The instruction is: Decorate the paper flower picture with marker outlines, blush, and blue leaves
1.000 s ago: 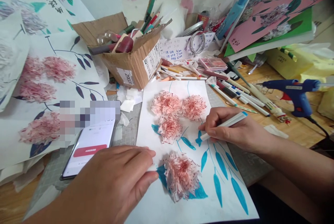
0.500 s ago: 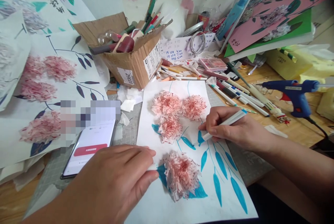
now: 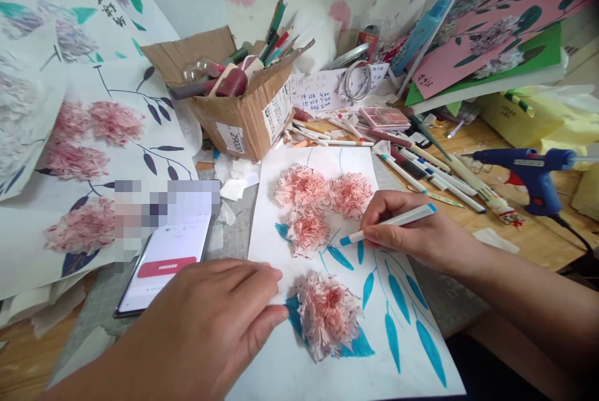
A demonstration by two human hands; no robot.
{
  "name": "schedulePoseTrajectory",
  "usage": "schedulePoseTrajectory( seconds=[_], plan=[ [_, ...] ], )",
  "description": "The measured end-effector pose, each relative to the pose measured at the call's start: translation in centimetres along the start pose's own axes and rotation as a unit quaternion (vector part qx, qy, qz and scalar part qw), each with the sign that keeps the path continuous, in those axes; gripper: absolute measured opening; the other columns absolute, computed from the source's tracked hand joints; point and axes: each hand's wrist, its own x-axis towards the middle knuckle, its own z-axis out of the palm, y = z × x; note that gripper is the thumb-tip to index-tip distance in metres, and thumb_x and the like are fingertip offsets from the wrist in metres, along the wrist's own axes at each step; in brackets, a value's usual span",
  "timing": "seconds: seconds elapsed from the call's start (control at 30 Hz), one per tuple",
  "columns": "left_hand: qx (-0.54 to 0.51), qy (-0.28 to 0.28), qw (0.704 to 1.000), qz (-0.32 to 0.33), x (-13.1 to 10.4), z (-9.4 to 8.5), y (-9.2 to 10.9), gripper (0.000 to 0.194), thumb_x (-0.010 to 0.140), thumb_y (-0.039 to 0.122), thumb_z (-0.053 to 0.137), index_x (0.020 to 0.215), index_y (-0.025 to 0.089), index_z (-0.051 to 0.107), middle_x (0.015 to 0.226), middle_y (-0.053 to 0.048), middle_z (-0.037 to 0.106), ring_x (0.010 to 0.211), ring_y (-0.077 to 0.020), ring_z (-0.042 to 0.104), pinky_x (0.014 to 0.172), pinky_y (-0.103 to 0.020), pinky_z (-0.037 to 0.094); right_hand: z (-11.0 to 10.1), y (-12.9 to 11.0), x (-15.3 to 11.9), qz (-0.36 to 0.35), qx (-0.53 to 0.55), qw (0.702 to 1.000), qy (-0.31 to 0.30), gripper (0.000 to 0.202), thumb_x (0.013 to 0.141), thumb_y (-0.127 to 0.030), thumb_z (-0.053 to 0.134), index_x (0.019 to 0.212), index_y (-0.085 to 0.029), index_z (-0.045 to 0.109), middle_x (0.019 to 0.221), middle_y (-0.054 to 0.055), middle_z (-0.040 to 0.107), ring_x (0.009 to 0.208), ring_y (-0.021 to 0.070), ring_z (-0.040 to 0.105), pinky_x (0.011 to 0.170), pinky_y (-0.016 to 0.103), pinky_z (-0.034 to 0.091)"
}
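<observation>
My right hand (image 3: 412,229) grips a white marker (image 3: 406,216) with blue ends. Its tip is over the white paper (image 3: 309,382), close to a blue painted leaf (image 3: 340,257) and a thin stem line. Fluffy pink flowers made of thin shavings, one of them the lower flower (image 3: 329,317), stand out from the sheet among blue leaves and stems. Resting at the sheet's left side, my left hand (image 3: 219,310) is closed, thumb and fingers pinching a small white cap-like piece (image 3: 277,299), mostly hidden, beside the lower flower.
A lit phone (image 3: 168,264) lies left of the paper. Behind stand a cardboard box (image 3: 234,120) of tools and a pile of pens (image 3: 421,170). A blue glue gun (image 3: 533,170) is at right. Similar flower pictures (image 3: 116,139) hang at left.
My right hand has shifted the marker tip up and left, off the small leaf it was colouring, which now shows. My left hand stays put; the whole view has shifted slightly.
</observation>
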Motion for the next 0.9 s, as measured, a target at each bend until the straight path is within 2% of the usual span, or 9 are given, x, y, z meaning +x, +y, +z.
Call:
schedulePoseTrajectory(
  seconds=[0.17, 0.33, 0.43, 0.57, 0.73, 0.9],
  plan=[
    [0.0, -0.001, 1.0, 0.003, 0.11, -0.17, -0.05, 0.027, 0.096, 0.031, 0.035, 0.093, 0.021, 0.06, 0.084, -0.003, 0.068, 0.066, -0.0206, 0.063, 0.048, -0.029, 0.04, -0.27, -0.05, -0.34, -0.002, -0.032, 0.999, 0.003, 0.014, 0.078, -0.024, 0.065, 0.07, -0.015, 0.059, 0.063, 0.0, 0.06, 0.053, 0.0081, 0.049, 0.048, 0.02, 0.038],
    [-0.007, -0.005, 1.0, 0.001, 0.15, -0.14, 0.01, 0.025, 0.095, 0.031, 0.037, 0.092, 0.021, 0.059, 0.086, -0.004, 0.068, 0.069, -0.0219, 0.064, 0.048, -0.03, 0.04, -0.42, 0.11, -0.39, 0.013, -0.014, 1.0, -0.004, 0.015, 0.077, -0.024, 0.064, 0.066, -0.017, 0.056, 0.058, 0.0, 0.06, 0.057, 0.0121, 0.056, 0.05, 0.022, 0.042],
    [-0.013, -0.003, 1.0, -0.002, 0.2, -0.13, 0.09, 0.025, 0.095, 0.031, 0.037, 0.092, 0.021, 0.059, 0.086, -0.004, 0.068, 0.07, -0.0226, 0.064, 0.048, -0.03, 0.041, -0.29, 0.04, -0.27, 0.007, 0.003, 1.0, -0.003, 0.015, 0.078, -0.026, 0.064, 0.07, -0.016, 0.057, 0.06, 0.001, 0.062, 0.052, 0.0098, 0.053, 0.047, 0.021, 0.04],
    [-0.007, -0.008, 1.0, 0.001, 0.18, -0.14, 0.02, 0.023, 0.095, 0.031, 0.038, 0.092, 0.021, 0.059, 0.087, -0.005, 0.068, 0.071, -0.0234, 0.065, 0.047, -0.031, 0.041, -0.26, -0.07, -0.29, 0.006, -0.031, 0.999, 0.004, 0.014, 0.078, -0.026, 0.063, 0.07, -0.016, 0.058, 0.062, 0.001, 0.06, 0.053, 0.0097, 0.052, 0.046, 0.021, 0.038],
    [0.001, -0.003, 1.0, 0.012, 0.17, -0.22, -0.11, 0.023, 0.096, 0.031, 0.038, 0.094, 0.02, 0.058, 0.087, -0.005, 0.068, 0.069, -0.0226, 0.064, 0.046, -0.03, 0.041, -0.57, 0.08, -0.51, 0.014, -0.018, 1.0, 0.002, 0.015, 0.076, -0.023, 0.062, 0.063, -0.019, 0.056, 0.057, -0.001, 0.054, 0.07, 0.0182, 0.063, 0.063, 0.028, 0.048],
    [-0.001, -0.014, 1.0, 0.01, -0.05, -0.15, -0.11, 0.021, 0.095, 0.032, 0.04, 0.095, 0.021, 0.058, 0.088, -0.004, 0.068, 0.071, -0.0227, 0.065, 0.047, -0.03, 0.041, -0.84, 0.07, -0.7, 0.027, 0.029, 0.999, -0.016, 0.016, 0.073, -0.02, 0.064, 0.06, -0.02, 0.054, 0.057, -0.002, 0.052, 0.073, 0.0187, 0.064, 0.077, 0.033, 0.051]
  ],
)
